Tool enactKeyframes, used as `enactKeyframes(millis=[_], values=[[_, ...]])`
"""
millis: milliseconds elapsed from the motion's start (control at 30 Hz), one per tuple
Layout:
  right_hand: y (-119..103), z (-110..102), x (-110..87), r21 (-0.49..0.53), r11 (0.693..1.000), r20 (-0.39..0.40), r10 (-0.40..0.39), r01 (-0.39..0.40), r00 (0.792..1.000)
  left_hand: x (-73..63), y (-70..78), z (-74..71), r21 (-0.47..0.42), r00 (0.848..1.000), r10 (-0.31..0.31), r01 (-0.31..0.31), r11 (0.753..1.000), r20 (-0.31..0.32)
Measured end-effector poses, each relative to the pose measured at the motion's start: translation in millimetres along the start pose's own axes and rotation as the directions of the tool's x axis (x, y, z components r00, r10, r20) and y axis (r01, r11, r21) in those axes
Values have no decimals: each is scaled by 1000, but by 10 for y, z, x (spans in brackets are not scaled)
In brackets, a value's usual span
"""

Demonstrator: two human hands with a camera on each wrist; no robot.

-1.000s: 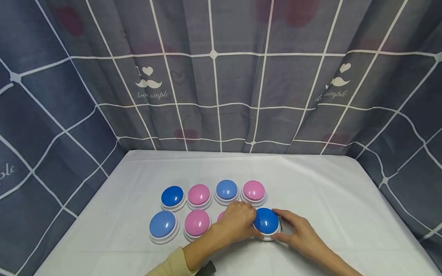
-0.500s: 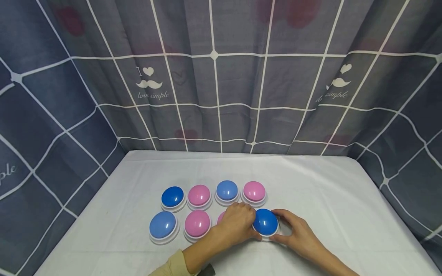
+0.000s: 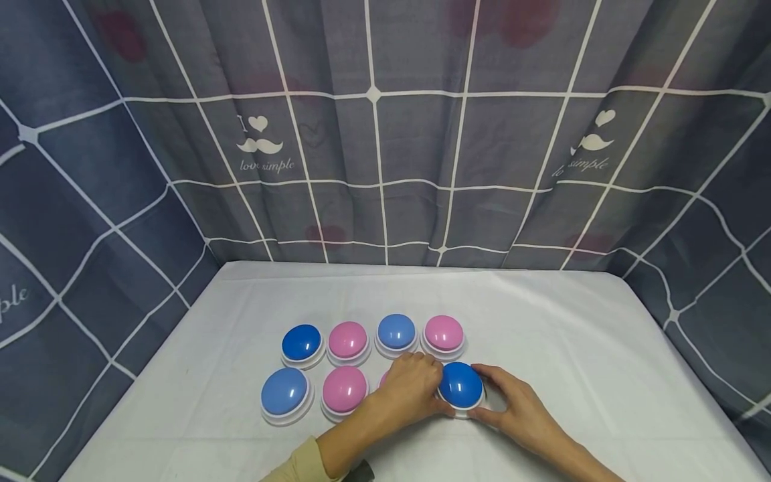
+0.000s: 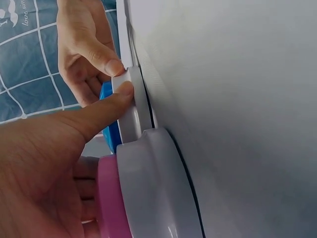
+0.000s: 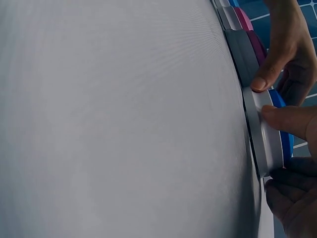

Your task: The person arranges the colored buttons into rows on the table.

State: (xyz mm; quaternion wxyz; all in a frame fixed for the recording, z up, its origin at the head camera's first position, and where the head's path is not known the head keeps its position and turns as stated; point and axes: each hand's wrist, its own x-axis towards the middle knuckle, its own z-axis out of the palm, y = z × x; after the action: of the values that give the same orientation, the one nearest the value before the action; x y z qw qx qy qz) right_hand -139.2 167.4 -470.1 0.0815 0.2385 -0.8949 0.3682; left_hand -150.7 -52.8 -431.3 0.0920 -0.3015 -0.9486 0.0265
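A dark blue dome push button (image 3: 461,384) on a round white base sits at the right end of the front row. My right hand (image 3: 523,410) grips it from the right, thumb on the near side of the base and fingers round the far side. From the left, my left hand (image 3: 411,388) holds it too, its thumb (image 4: 121,96) pressed on the base. In the left wrist view its base meets the white base of a pink push button (image 4: 111,198). My left hand hides most of that pink button in the head view.
More push buttons stand to the left and behind: light blue (image 3: 284,392) and pink (image 3: 345,389) in front; dark blue (image 3: 301,343), pink (image 3: 347,341), light blue (image 3: 395,333) and pink (image 3: 444,334) behind. White cloth (image 3: 542,321) covers the table; a grey checked curtain (image 3: 415,147) surrounds it.
The dark blue button has slid slightly left, closer to the pink one beside it. My right hand has moved left with it, and my left hand has barely shifted.
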Motion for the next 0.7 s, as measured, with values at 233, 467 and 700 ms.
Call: enactKeyframes(millis=[233, 467, 700], values=[[11, 19, -10, -19, 999, -13, -35, 34, 999, -19, -18, 25, -15, 1000, 6, -6, 1000, -24], [11, 22, -9, -26, 999, -11, -42, 42, 999, -38, -25, 52, -18, 999, 8, -9, 1000, -47], [6, 7, 1, -52, 996, -14, -66, 65, 998, -47, -46, 49, -55, 999, 1, -4, 998, -47]])
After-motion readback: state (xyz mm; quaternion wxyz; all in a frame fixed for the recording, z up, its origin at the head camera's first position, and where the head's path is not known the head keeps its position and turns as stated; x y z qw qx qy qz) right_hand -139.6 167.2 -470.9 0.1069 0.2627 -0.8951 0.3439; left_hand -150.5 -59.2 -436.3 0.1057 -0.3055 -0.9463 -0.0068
